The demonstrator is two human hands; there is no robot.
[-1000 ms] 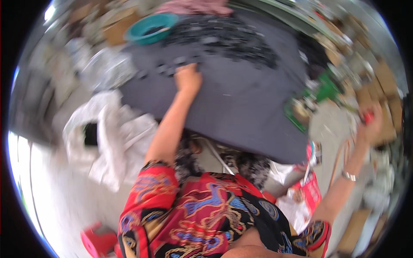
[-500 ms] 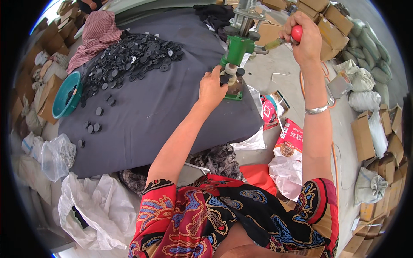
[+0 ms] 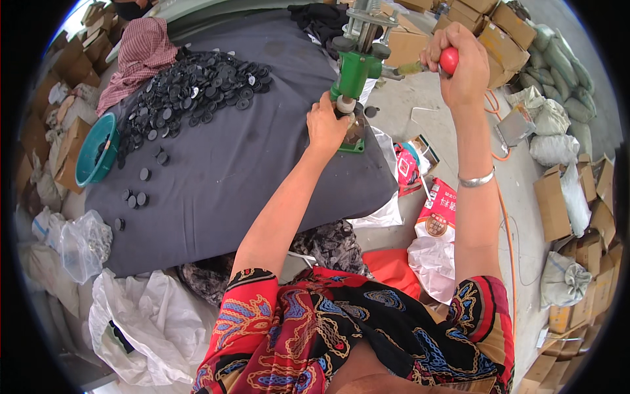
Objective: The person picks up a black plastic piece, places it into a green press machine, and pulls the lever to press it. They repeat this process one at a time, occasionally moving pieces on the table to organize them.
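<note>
A green hand press (image 3: 354, 75) stands at the table's right edge, with a pale ram above its base. My left hand (image 3: 326, 126) is at the ram, its fingers closed around a black round cap (image 3: 340, 113), mostly hidden by them. My right hand (image 3: 464, 62) is wrapped round the press's lever, whose red ball knob (image 3: 449, 60) shows between thumb and fingers. Just right of the press appears another black cap (image 3: 371, 111), apart from both hands. A large heap of black caps (image 3: 203, 85) covers the far left of the table.
The table has a dark grey cloth (image 3: 262, 177). Several loose caps (image 3: 142, 199) lie on its left, by a teal basin (image 3: 82, 164). A checked cloth (image 3: 139, 56) sits behind the heap. Cardboard boxes (image 3: 505, 46), sacks (image 3: 564, 85) and an orange hose (image 3: 506, 230) are on the right.
My left fingers have moved in closer under the ram. A cap beside the ram has shifted right, away from the press. My right hand keeps its hold on the lever. The view has shifted slightly.
</note>
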